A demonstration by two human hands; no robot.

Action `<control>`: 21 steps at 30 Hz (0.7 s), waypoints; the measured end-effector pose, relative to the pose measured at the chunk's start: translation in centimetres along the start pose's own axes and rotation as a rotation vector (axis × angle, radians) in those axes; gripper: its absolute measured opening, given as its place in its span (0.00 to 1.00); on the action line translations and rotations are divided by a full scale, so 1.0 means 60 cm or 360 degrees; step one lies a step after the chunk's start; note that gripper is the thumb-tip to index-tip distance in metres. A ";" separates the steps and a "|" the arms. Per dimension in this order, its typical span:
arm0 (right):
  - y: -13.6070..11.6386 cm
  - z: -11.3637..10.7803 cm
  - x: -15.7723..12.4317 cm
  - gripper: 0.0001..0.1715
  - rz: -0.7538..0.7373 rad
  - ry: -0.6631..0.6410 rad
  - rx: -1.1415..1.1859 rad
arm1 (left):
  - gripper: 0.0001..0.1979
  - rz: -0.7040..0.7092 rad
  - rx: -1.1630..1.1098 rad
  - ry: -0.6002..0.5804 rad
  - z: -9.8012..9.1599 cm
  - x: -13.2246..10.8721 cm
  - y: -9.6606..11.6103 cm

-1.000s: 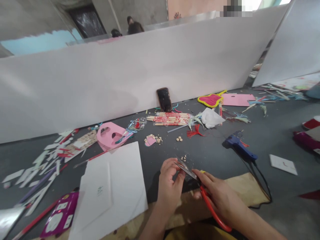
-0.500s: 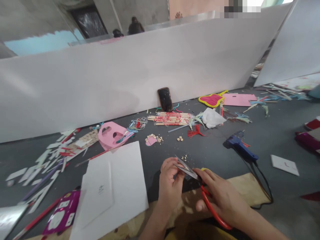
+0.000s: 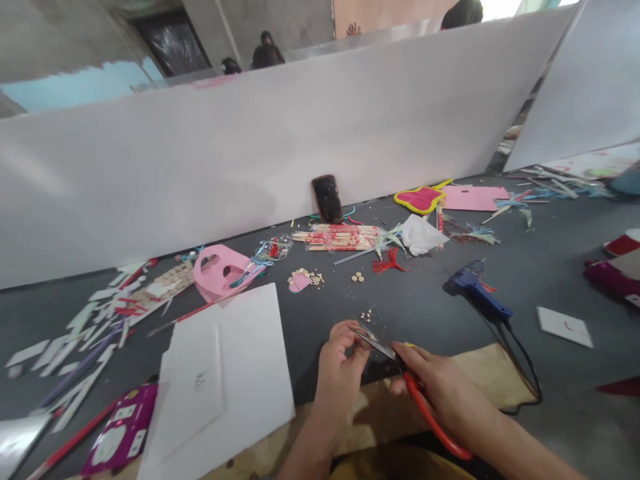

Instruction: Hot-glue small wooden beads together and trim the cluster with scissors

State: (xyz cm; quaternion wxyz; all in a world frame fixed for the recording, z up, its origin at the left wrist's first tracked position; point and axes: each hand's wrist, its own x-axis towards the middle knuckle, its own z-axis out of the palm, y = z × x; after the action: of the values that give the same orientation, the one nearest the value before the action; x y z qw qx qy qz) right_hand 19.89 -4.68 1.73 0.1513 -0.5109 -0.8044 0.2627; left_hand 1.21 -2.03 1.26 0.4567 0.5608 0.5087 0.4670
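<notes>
My right hand [image 3: 440,383] is wrapped round the red handles of a pair of scissors [image 3: 385,348], whose blades point up and left. My left hand [image 3: 343,360] has its fingers pinched at the blade tips; what it holds is too small to make out. Just beyond the blades lie small pale pieces [image 3: 367,315] on the dark table. Farther back is another little cluster of pale pieces [image 3: 357,277], and to its left a pink heart-shaped piece [image 3: 300,283] with more of them around it.
White sheets [image 3: 230,380] lie at the left, beside a purple packet [image 3: 123,427]. A blue glue gun [image 3: 480,293] with a black cord rests at the right. A phone [image 3: 327,199] leans on the white partition [image 3: 250,153]. Wrapped sticks [image 3: 345,237] lie before it.
The scissor blades, spread apart before, are now closer together, and my right hand's fingers have drawn in on the handles. My left hand stays at the blade tips. The view has shifted slightly.
</notes>
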 end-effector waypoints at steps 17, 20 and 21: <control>-0.006 -0.039 0.009 0.39 0.0047 -0.0128 -0.0115 | 0.06 -0.0148 -0.0142 0.0114 0.017 0.000 -0.010; -0.013 -0.043 0.010 0.42 0.0042 -0.0152 -0.0131 | 0.06 -0.0154 -0.0152 0.0165 0.021 0.003 -0.004; -0.016 -0.042 0.009 0.42 0.0035 -0.0152 -0.0136 | 0.06 -0.0126 -0.0130 0.0190 0.021 0.005 -0.002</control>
State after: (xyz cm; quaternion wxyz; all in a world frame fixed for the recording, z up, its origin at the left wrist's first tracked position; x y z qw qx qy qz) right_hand 20.22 -3.83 4.30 0.0881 -0.5127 -0.8154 0.2539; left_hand 2.45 -1.75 0.99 0.4663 0.4924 0.5372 0.5017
